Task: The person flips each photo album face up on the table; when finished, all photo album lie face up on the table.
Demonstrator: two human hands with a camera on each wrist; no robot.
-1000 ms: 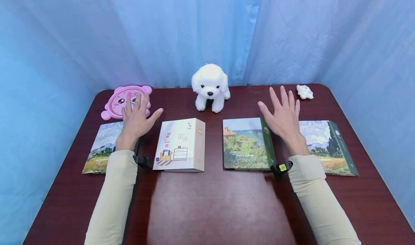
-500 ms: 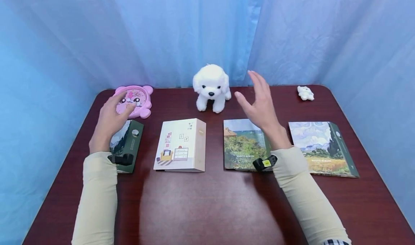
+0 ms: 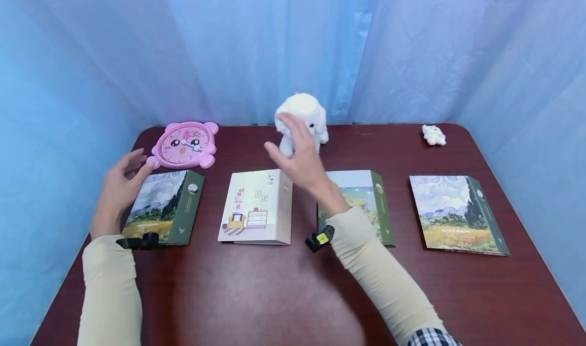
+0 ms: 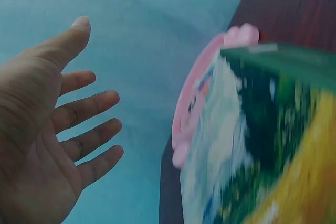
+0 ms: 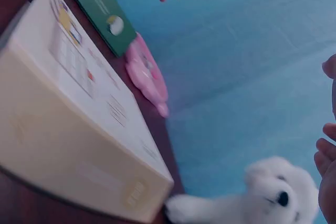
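My left hand [image 3: 118,188] hovers at the left side of the leftmost photo album [image 3: 157,203], fingers relaxed and apart, holding nothing. In the left wrist view that hand [image 4: 58,119] has its fingers spread beside the album's painted cover [image 4: 262,145]. My right hand [image 3: 299,155] is raised over the middle, fingers extended, and overlaps the white plush dog [image 3: 302,104] in the head view. Below and left of it lies the cream album [image 3: 254,208] with a furniture drawing. The right forearm partly hides a seaside-cover photo album [image 3: 384,208].
A pink bear-shaped clock [image 3: 183,145] lies at the back left. Toward the right are another landscape photo album [image 3: 458,213] and a small white plush toy [image 3: 433,135]. Blue curtains [image 3: 256,40] surround the dark red table [image 3: 256,295].
Both hands have moved left. The left hand went from over the clock to the leftmost album's outer side; the right went from between the two right albums to before the dog.
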